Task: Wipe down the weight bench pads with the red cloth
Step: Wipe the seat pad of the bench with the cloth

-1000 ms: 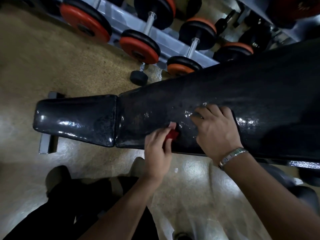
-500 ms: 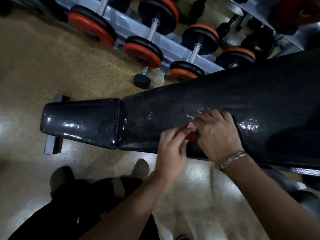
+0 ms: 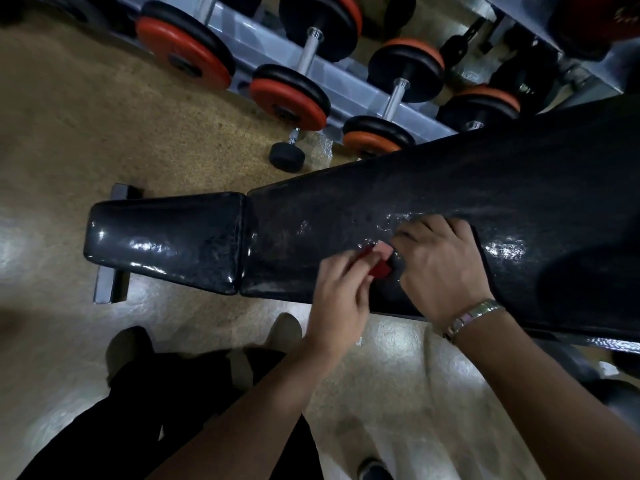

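Since the earlier frame the left hand (image 3: 337,292) has carried the red cloth (image 3: 379,266) toward 3 o'clock along the back pad (image 3: 485,174), closing the gap to the right hand (image 3: 440,268); cloth and right fingertips, then apart, now meet. Grip: the left thumb and fingers pinch the cloth, which shows only as a small folded red wad on the pad's near edge. The right hand rests knuckles-up on the pad just at 3 o'clock of the cloth, fingers bent. Whether it holds part of the cloth cannot be told. A metal wristband (image 3: 472,315) sits on that wrist.

Step in hand, as judged: wiping the back pad's lower section, where wet glints lie around the hands. The next move probably calls for spreading the wad flatter and sweeping on toward 3 o'clock, then returning to the seat pad (image 3: 166,237) at 9 o'clock. Dumbbells (image 3: 289,95) on their rack stand at 12 o'clock, beyond the bench.
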### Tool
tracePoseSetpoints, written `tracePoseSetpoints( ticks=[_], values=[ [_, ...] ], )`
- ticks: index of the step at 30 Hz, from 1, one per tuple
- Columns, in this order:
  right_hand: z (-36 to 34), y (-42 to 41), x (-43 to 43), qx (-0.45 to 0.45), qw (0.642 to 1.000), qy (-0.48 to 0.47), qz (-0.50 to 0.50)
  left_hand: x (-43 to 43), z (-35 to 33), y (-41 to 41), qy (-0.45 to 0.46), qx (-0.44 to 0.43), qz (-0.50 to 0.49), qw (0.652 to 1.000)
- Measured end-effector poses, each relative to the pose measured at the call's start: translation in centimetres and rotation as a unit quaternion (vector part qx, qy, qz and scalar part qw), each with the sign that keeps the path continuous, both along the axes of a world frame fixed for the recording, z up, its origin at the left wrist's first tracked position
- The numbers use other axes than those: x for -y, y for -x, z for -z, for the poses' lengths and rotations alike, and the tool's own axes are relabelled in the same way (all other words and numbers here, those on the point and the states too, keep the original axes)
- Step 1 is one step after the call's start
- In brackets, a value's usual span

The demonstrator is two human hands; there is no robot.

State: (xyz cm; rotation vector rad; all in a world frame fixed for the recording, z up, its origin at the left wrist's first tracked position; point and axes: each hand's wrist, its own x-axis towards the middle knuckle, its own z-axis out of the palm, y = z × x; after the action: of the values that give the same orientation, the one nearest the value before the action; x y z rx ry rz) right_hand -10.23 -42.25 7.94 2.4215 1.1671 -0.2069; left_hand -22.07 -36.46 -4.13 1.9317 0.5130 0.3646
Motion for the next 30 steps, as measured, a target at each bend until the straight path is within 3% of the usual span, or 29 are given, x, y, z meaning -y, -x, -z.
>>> tracePoseSetpoints(
  ticks=[4, 8, 11, 17, 22, 24, 27, 30],
  values=[
    [0.1, -0.1, 0.2, -0.002, 1.0, -0.011, -0.005, -1.5, 1.8, 2.9, -0.055, 0.024, 0.077, 0.995],
    [0.6, -0.1, 0.2, 0.006, 1.0, -0.011, 0.004, -4.5, 3.0, 0.4, -0.041, -0.05, 0.004, 0.998],
    [0.8, 0.1, 0.1, 0.015, 0.999, -0.026, 0.012, -4.7, 1.8, -3.6, -0.018, -0.035, -0.044, 0.998],
    [0.3, 0.1, -0.1, 0.015, 0.999, -0.028, 0.006, -4.2, 1.4, -1.0, -0.069, 0.008, 0.027, 0.997],
    [0.0, 0.2, -0.1, 0.005, 1.0, -0.004, 0.009, -6.5, 2.9, -4.6, -0.045, -0.063, -0.038, 0.996],
    [0.0, 0.1, -0.2, 0.006, 1.0, 0.003, 0.009, -6.5, 1.6, -6.9, -0.028, -0.049, -0.059, 0.997],
    [0.1, 0.2, -0.2, 0.004, 1.0, -0.006, 0.012, -5.6, -0.1, -6.8, -0.039, 0.017, 0.0, 0.999],
    [0.0, 0.3, -0.1, -0.002, 1.0, -0.008, 0.012, -5.9, 1.3, -4.1, -0.072, 0.022, 0.034, 0.997]
  ],
)
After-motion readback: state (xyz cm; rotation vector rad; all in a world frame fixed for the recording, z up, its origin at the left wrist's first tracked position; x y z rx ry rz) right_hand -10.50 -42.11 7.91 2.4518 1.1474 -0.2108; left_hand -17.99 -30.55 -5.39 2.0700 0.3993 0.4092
